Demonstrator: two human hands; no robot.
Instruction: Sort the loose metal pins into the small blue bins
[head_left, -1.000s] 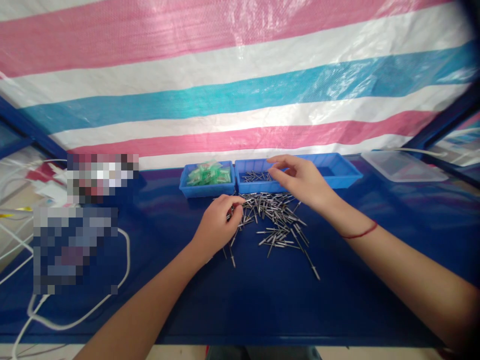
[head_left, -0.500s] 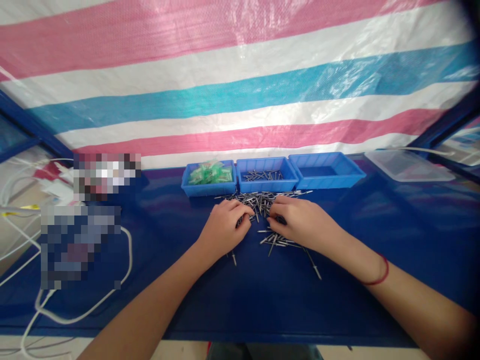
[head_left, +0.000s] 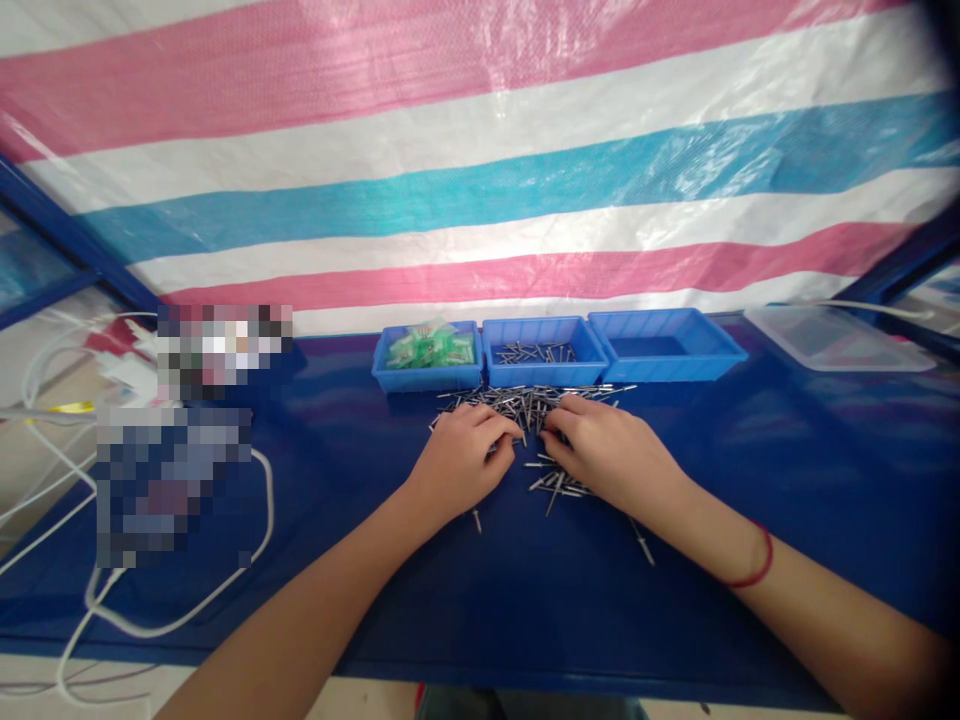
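Observation:
A heap of metal pop rivets point(head_left: 529, 402) lies on the blue tabletop in front of the bins. My left hand point(head_left: 466, 455) rests at the heap's left side, fingers curled and thumb close to the forefinger. Facing it, my right hand point(head_left: 604, 440) is bent over the right side, its fingertips drawn together. Whatever either hand pinches is hidden behind the fingers. A smaller cluster of rivets point(head_left: 559, 483) lies just below my right hand. One loose rivet point(head_left: 477, 521) is under my left wrist, another point(head_left: 644, 546) by my right forearm.
Behind the heap stand three blue bins: one with green-and-clear packets point(head_left: 431, 348), a middle one point(head_left: 546, 375) with some rivets, and an empty right one point(head_left: 675, 368). A clear plastic lid point(head_left: 844, 340) lies at right. White cables point(head_left: 266, 500) and blurred items are at left.
The camera view has shifted slightly, so the bins appear further right. My two hands have come a little closer together over the rivets, with fingers still curled.

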